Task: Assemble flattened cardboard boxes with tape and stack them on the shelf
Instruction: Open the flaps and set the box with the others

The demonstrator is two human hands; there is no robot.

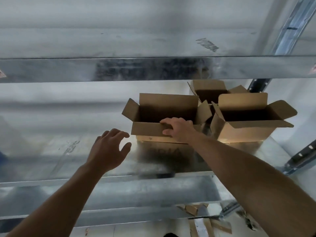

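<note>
Head view.

Item 1: open-topped box (147, 130), brown corrugated cardboard, rectangular, all four top flaps splayed outward. It stands on the galvanised steel shelf (77, 161), whose bare, dull-shiny sheet mirrors it.
- Right hand (178, 130): fingers curled over the upper edge of the near flap, thumb pressed on the flap's outer face, so the flap is pinched.
- Left hand (109, 149): fingers spread and loosely curved, holding nothing. Its fingertips are just short of the box's near left corner and not touching.

Handling, as a judgement:
- The box is empty, so it is light and slides easily on smooth metal.
- The walls are stiff along the creases, but a lone flap will hinge and bend under a pull.
- A firmer hold would be one palm on each end wall, below the flaps.

Item 2: second box (242, 134), same make and also open, just beyond the right-hand knuckles on the outer side.

Item 3: third box (209, 86), behind the other two, past the fingertips and partly hidden.

Item 4: upper shelf beam (68, 70), grey metal, above both hands.

Item 5: flat cardboard pieces (220, 225), well below the right forearm, at floor level.
</note>
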